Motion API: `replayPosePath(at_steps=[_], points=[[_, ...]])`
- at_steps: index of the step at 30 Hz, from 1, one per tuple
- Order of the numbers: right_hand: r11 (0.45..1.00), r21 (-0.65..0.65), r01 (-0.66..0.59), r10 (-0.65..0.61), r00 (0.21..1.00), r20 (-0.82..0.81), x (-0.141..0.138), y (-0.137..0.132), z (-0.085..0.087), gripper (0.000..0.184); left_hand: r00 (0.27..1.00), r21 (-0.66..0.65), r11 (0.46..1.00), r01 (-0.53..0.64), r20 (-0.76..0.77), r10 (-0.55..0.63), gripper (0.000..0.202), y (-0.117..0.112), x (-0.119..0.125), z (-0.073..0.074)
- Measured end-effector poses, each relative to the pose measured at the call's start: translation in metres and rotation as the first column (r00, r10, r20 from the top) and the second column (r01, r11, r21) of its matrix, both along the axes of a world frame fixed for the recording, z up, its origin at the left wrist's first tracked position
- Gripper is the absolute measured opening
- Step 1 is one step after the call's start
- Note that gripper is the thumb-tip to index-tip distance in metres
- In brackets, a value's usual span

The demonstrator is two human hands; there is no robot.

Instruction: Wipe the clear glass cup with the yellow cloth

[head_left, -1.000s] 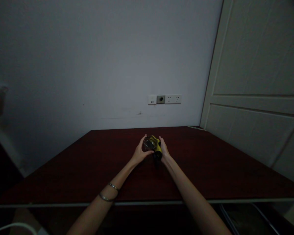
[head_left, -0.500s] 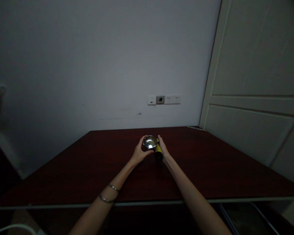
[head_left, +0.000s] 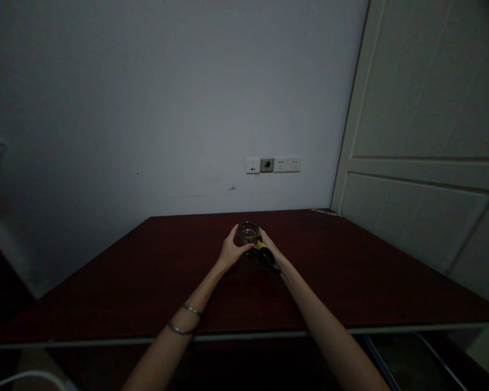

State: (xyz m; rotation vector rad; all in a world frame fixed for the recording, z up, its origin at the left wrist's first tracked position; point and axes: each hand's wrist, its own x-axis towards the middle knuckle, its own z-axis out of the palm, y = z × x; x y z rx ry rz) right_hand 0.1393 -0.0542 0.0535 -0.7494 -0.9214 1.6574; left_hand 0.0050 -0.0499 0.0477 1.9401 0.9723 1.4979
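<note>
My left hand point(head_left: 230, 248) is curled around a small round clear glass bowl point(head_left: 248, 232), thumb at its near side and fingers along its left edge. Its thick glass looks dark, with a faint reflection inside. Against the bowl's right side, my right hand point(head_left: 270, 244) grips a yellow-and-black flashlight point(head_left: 265, 252). The flashlight's black end is tilted toward me, and a dark strap seems to hang near the wrist. Most of the right fingers are hidden behind the flashlight and bowl. Both hands are above the middle of the dark red table point(head_left: 167, 271).
Behind the table rises a pale wall with sockets and switches point(head_left: 273, 165). A white panelled door point(head_left: 424, 217) borders the right side. The table's light front edge point(head_left: 248, 336) runs beneath my forearms. A white cable point(head_left: 28, 374) shows at the lower left.
The bright glow in the bowl is gone, and its glass now looks dark. The flashlight has tilted, its black end swinging slightly up and right. Both hands have shifted slightly.
</note>
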Motion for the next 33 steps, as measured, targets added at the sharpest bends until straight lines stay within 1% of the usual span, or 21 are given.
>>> replayPosePath(at_steps=[3,7,9,12,15,18,22,24,25,26,27,28,29,30,31,32,33], points=[[1.0,0.005,0.016,-0.016,0.998,0.058,0.005,0.003,-0.001,0.042,1.0,0.009,1.0,0.019,-0.011,-0.019,0.073,-0.004,0.0,0.004],[0.995,-0.077,0.062,-0.051,0.989,0.135,0.016,0.013,-0.002,0.044,0.999,-0.001,1.0,0.021,0.029,-0.021,0.076,-0.006,0.0,0.006],[0.989,-0.087,0.118,-0.108,0.987,0.119,0.02,0.018,-0.003,0.04,0.998,-0.01,0.999,0.038,0.055,-0.038,0.076,-0.005,0.0,0.006],[0.98,-0.078,0.185,-0.182,0.982,0.047,0.025,0.02,-0.002,0.034,0.996,-0.038,0.998,0.04,0.076,-0.037,0.075,-0.004,0.0,0.005],[0.977,-0.075,0.197,-0.2,0.979,-0.034,0.028,0.017,-0.001,0.031,0.994,-0.052,0.998,0.037,0.105,-0.032,0.074,-0.001,0.0,0.002],[0.977,-0.081,0.196,-0.202,0.976,-0.078,0.029,0.014,0.001,0.029,0.98,-0.058,0.993,0.098,0.177,-0.087,0.07,0.005,-0.001,-0.001],[0.963,-0.077,0.259,-0.264,0.962,-0.069,0.031,0.017,0.0,0.026,0.952,-0.103,0.982,0.156,0.282,-0.122,0.066,0.01,-0.002,-0.005],[0.943,-0.053,0.328,-0.328,0.945,0.007,0.032,0.02,-0.001,0.028,0.939,-0.125,0.978,0.165,0.323,-0.117,0.063,0.01,-0.002,-0.005],[0.922,-0.014,0.386,-0.384,0.92,0.082,0.032,0.022,-0.002,0.03,0.933,-0.133,0.977,0.165,0.344,-0.111,0.061,0.01,-0.002,-0.003],[0.889,0.067,0.452,-0.457,0.872,0.174,0.032,0.023,-0.003,0.032,0.925,-0.138,0.977,0.164,0.365,-0.104,0.059,0.009,-0.002,-0.002],[0.839,0.195,0.507,-0.543,0.796,0.269,0.032,0.023,-0.005,0.034,0.917,-0.14,0.977,0.164,0.386,-0.098,0.058,0.009,-0.002,0.0],[0.772,0.358,0.525,-0.632,0.694,0.345,0.032,0.022,-0.006,0.035,0.909,-0.139,0.977,0.163,0.406,-0.094,0.057,0.009,-0.003,0.002],[0.696,0.528,0.487,-0.708,0.587,0.392,0.031,0.021,-0.008,0.035,0.9,-0.136,0.977,0.162,0.426,-0.09,0.056,0.009,-0.004,0.004],[0.624,0.673,0.398,-0.764,0.492,0.417,0.029,0.02,-0.01,0.034,0.891,-0.13,0.978,0.16,0.445,-0.087,0.056,0.009,-0.005,0.006],[0.567,0.776,0.278,-0.798,0.419,0.433,0.026,0.019,-0.012,0.033,0.884,-0.121,0.98,0.16,0.46,-0.088,0.055,0.009,-0.005,0.007],[0.531,0.834,0.15,-0.814,0.361,0.454,0.023,0.017,-0.015,0.031,0.878,-0.112,0.981,0.159,0.471,-0.089,0.054,0.009,-0.006,0.009],[0.513,0.858,0.027,-0.819,0.315,0.48,0.019,0.016,-0.018,0.03,0.873,-0.104,0.982,0.159,0.478,-0.09,0.054,0.009,-0.007,0.01]])
